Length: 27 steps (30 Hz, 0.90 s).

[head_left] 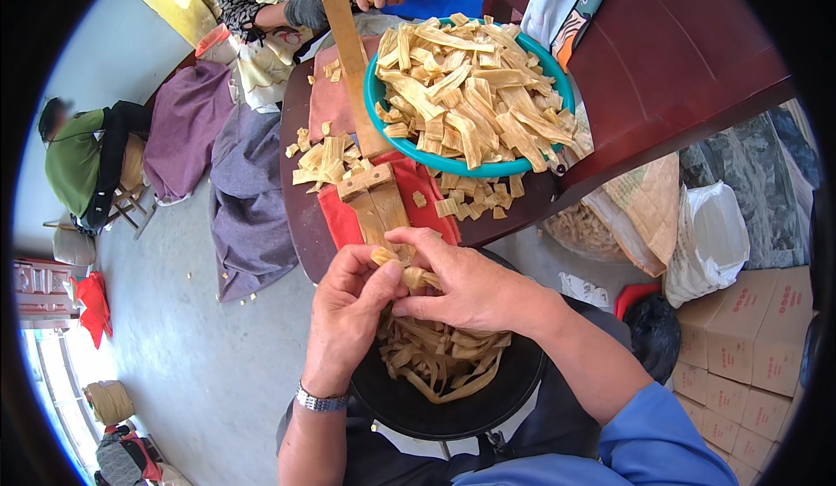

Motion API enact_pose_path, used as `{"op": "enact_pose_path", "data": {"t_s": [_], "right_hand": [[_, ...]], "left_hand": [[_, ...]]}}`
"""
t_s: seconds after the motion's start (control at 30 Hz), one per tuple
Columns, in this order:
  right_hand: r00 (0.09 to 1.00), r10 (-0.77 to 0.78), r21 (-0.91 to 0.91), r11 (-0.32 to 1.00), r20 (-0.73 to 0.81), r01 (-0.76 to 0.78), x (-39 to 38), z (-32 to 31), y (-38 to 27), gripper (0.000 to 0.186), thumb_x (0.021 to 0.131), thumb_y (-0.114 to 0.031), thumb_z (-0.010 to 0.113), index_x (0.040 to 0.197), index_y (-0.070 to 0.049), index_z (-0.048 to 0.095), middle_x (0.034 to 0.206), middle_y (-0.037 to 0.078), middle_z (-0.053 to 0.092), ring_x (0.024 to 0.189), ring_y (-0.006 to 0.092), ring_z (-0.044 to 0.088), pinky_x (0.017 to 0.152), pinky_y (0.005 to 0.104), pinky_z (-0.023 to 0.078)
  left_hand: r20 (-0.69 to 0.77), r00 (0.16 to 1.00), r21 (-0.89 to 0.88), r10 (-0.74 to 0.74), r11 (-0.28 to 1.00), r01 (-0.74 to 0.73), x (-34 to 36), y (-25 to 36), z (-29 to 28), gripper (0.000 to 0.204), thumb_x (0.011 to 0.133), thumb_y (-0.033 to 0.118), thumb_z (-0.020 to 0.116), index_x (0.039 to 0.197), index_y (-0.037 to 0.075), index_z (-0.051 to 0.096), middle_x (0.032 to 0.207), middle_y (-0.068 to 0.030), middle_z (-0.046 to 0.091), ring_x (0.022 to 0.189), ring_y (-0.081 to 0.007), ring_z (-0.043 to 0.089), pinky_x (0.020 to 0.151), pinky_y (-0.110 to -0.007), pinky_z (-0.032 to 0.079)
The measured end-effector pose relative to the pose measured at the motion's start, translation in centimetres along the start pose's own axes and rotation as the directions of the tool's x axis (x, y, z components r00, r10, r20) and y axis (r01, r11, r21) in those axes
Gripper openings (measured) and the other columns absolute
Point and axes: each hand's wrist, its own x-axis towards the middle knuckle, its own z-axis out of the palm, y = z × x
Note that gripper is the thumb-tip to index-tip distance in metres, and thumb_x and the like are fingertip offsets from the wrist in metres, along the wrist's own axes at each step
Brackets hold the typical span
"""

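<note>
Both my left hand and my right hand are closed around a tan, ridged dried strip, which looks bent or knotted between the fingertips. Below them, a round black bowl rests at my lap with long, limp tan strips inside. Just beyond my fingers lies a wooden block tool with a crosspiece, on a red cloth. A teal basin, heaped with short flat tan pieces, stands past it to the right.
A dark red chair seat bears the basin and loose pieces. Across from me, a co-worker's gloved hand is by a long wooden bar. Another person sits far left. Cardboard boxes and sacks stand at right.
</note>
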Motion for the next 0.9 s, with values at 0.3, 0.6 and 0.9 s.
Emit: {"op": "enact_pose_path", "data": {"t_s": [0.3,0.6,0.9], "right_hand": [[0.998,0.060,-0.027,0.998,-0.004,-0.060,-1.5,0.3,-0.3,0.040,0.102,-0.037,0.057,0.115,0.000,0.055,0.089,0.018,0.066,0.081,0.0353,0.067,0.071,0.0410,0.051],[0.951,0.122,0.483,0.839,0.285,-0.252,-5.0,0.5,-2.4,0.058,0.107,-0.050,0.038,0.077,-0.005,0.058,0.061,-0.001,0.050,0.053,0.0082,0.044,0.051,0.0240,0.038],[1.000,-0.005,-0.261,0.965,-0.022,-0.001,-6.9,1.6,-1.5,0.043,0.099,-0.046,0.057,0.114,-0.007,0.066,0.087,0.013,0.072,0.082,0.0315,0.069,0.076,0.0423,0.053]], "left_hand": [[-0.005,0.994,-0.138,0.110,0.984,-0.110,-0.6,-0.7,-0.7,0.021,0.100,0.019,0.066,0.113,0.003,0.063,0.093,0.0004,0.066,0.087,-0.0076,0.058,0.084,-0.023,0.047],[0.344,0.931,-0.270,0.124,0.962,-0.028,-3.8,-0.4,1.2,0.035,0.105,0.026,0.054,0.128,-0.001,0.055,0.132,-0.0185,0.059,0.115,-0.0226,0.061,0.101,-0.037,0.048],[0.158,0.982,-0.314,0.106,0.948,-0.052,-4.4,-2.1,2.8,0.024,0.104,0.025,0.057,0.112,0.003,0.060,0.104,-0.0119,0.071,0.104,-0.0210,0.066,0.094,-0.037,0.053]]}}
